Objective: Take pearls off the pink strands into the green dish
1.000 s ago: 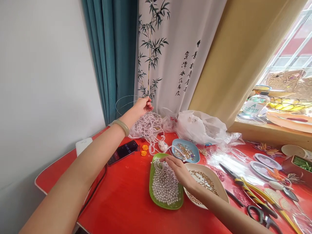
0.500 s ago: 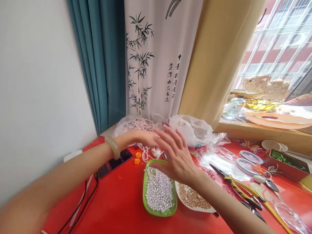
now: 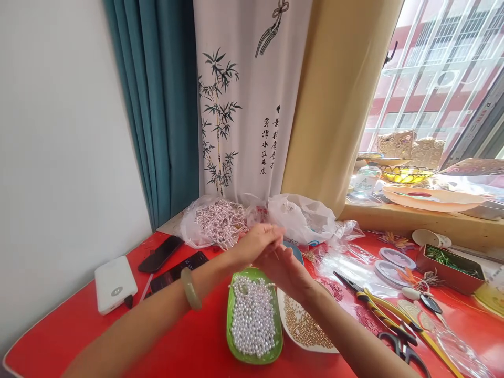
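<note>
Bright daylight from the barred window (image 3: 433, 79) at upper right falls on a red tabletop (image 3: 197, 346), with a bamboo-printed curtain (image 3: 244, 115) hanging behind it. At the centre of the frame the left hand (image 3: 258, 241) and the right hand (image 3: 284, 269) come together, wrists angled inward. The left hand's fingers are bent and lie close together; the right hand is half curled, its palm partly hidden by the left — whether anything is held between them, I cannot tell. A pale green bangle (image 3: 191, 289) circles the left wrist.

Just below the hands, at lower centre, white pearl beads (image 3: 254, 323) fill a green tray (image 3: 255, 360). Close on its right, partly under the right forearm, a cream plate (image 3: 281, 307) holds gold beads (image 3: 307, 325). A blue dish (image 3: 294, 251) shows behind the hands, mostly covered by them.

Farther out, pink pearl strands (image 3: 220, 220) heap up in clear plastic, left of a white plastic bag (image 3: 301, 218). At left lie two black phones (image 3: 160, 254) and a white power bank (image 3: 116, 286). At lower right, yellow-and-black long-nose pliers (image 3: 378, 307) rest near black-handled scissors (image 3: 405, 353) — beyond them, at the right, sit two flat spools (image 3: 397, 257) and a reddish box (image 3: 451, 278) of green strands.
</note>
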Demonstrator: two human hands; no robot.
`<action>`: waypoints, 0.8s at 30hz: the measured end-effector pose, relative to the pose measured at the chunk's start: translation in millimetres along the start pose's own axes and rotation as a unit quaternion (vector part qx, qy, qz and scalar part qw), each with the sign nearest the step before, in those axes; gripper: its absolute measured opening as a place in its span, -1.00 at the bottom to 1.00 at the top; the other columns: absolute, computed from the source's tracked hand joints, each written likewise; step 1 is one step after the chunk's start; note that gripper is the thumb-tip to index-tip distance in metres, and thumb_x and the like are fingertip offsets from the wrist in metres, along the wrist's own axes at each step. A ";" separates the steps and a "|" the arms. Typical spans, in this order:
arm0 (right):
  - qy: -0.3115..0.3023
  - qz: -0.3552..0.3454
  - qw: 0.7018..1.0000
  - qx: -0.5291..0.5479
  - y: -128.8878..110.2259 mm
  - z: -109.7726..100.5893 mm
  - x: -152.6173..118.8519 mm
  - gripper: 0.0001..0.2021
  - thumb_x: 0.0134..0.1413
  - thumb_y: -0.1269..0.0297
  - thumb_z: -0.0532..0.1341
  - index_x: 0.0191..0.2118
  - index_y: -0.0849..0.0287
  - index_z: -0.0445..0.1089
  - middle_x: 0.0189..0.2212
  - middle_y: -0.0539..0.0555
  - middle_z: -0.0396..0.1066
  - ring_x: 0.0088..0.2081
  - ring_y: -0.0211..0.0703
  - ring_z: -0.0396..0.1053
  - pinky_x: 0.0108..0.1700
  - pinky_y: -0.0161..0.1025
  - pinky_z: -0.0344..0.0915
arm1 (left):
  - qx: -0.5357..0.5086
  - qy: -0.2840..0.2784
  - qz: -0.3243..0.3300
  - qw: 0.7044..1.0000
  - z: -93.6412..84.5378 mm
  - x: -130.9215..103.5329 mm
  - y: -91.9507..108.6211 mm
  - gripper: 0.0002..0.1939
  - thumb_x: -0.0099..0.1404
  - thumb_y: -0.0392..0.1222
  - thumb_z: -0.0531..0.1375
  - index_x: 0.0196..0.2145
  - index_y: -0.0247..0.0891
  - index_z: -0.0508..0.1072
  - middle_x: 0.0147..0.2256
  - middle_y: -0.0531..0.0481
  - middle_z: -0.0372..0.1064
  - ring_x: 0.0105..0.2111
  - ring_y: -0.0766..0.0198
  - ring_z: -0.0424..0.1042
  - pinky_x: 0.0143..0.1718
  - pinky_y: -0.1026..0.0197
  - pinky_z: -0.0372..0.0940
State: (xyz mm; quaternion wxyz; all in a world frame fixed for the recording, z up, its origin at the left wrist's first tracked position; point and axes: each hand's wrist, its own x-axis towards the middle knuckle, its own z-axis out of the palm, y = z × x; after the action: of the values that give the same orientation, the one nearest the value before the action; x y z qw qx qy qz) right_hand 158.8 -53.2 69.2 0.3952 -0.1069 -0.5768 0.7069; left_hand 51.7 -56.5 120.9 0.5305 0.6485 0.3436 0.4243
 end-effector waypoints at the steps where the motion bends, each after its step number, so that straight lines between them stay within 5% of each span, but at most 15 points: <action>1: -0.001 0.010 1.000 0.024 1.7 -0.6 2.1 -0.44 -0.27 -0.16 0.20 -0.14 0.08 0.24 -0.19 0.12 0.30 -0.20 -0.10 0.30 -0.14 -0.13 0.19 | -0.039 0.046 0.018 0.998 2.2 7.7 -2.9 -0.63 0.14 0.02 0.03 -0.65 -0.28 0.09 -0.72 0.21 -0.14 -0.72 0.51 -0.17 -0.70 0.39 -0.22; 5: 0.029 0.076 0.995 0.056 6.1 -7.3 4.0 -0.68 -0.10 0.24 0.26 -0.17 0.16 0.26 -0.42 0.00 0.30 -0.43 -0.37 0.29 -0.25 -0.31 0.22 | -0.089 0.142 0.071 0.983 0.2 37.7 -14.6 -0.63 0.16 0.01 0.05 -0.64 -0.29 0.09 -0.70 0.19 -0.06 -0.72 0.52 -0.13 -0.70 0.40 -0.17; 9: 0.058 0.103 0.991 0.067 0.6 -23.1 -2.4 -0.78 -0.04 0.19 0.21 -0.34 0.28 0.31 -0.72 -0.19 -0.12 -0.69 -0.52 -0.13 -0.66 -0.53 -0.08 | -0.107 0.197 0.120 0.967 -16.0 50.3 -15.3 -0.68 0.20 -0.15 0.05 -0.65 -0.33 0.17 -0.61 0.10 0.13 -0.60 0.51 0.13 -0.53 0.45 0.09; 13: 0.091 0.109 0.987 0.077 -10.4 -40.2 -9.5 -0.73 -0.07 0.10 0.20 -0.48 0.24 0.26 -0.72 -0.20 -0.26 -0.70 -0.50 -0.33 -0.71 -0.51 -0.35 | -0.269 0.227 0.083 0.932 -36.2 50.8 -8.6 -0.69 0.24 -0.22 0.01 -0.63 -0.33 0.15 -0.62 0.12 0.11 -0.55 0.47 0.26 -0.41 0.39 0.20; 16: 0.134 0.084 0.983 0.094 -19.7 -47.6 -8.6 -0.74 -0.10 0.14 0.23 -0.53 0.21 0.21 -0.73 -0.18 -0.16 -0.71 -0.49 -0.21 -0.72 -0.51 -0.25 | -0.331 0.200 0.067 0.920 -41.0 50.2 -7.5 -0.69 0.23 -0.16 0.04 -0.61 -0.32 0.13 -0.65 0.17 0.04 -0.70 0.53 0.14 -0.60 0.43 0.11; 19: 0.221 0.019 0.971 0.085 -30.8 -48.2 0.2 -0.76 -0.14 0.21 0.24 -0.57 0.19 0.19 -0.56 -0.04 0.24 -0.51 -0.40 0.20 -0.53 -0.47 0.12 | -0.264 0.182 0.056 0.946 -31.2 52.1 -13.9 -0.68 0.21 -0.14 0.07 -0.62 -0.32 0.13 -0.69 0.21 -0.05 -0.78 0.58 -0.08 -0.72 0.45 -0.09; 22: 0.269 -0.023 0.959 0.090 -39.3 -43.1 14.3 -0.78 -0.09 0.21 0.18 -0.59 0.17 0.18 -0.27 0.04 0.36 -0.20 -0.23 0.28 -0.26 -0.31 0.22 | -0.183 0.210 0.046 0.959 -12.9 56.9 -26.4 -0.71 0.22 -0.14 0.05 -0.60 -0.31 0.15 -0.70 0.21 -0.06 -0.76 0.55 -0.05 -0.71 0.44 -0.10; 24: 0.267 -0.014 0.956 0.120 -40.0 -37.8 24.2 -0.78 -0.06 0.19 0.13 -0.60 0.15 0.17 -0.37 0.03 0.39 -0.27 -0.19 0.32 -0.29 -0.25 0.24 | -0.096 0.208 0.040 0.973 -0.7 60.3 -35.2 -0.73 0.24 -0.16 0.00 -0.57 -0.31 0.18 -0.68 0.17 0.00 -0.72 0.50 0.04 -0.68 0.42 -0.02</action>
State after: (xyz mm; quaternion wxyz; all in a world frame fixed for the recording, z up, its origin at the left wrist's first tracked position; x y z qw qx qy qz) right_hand 183.1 -8.1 100.8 0.5549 -0.2350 -0.3623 0.7111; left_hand 75.6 4.9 97.7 0.4902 0.5051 0.3776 0.6017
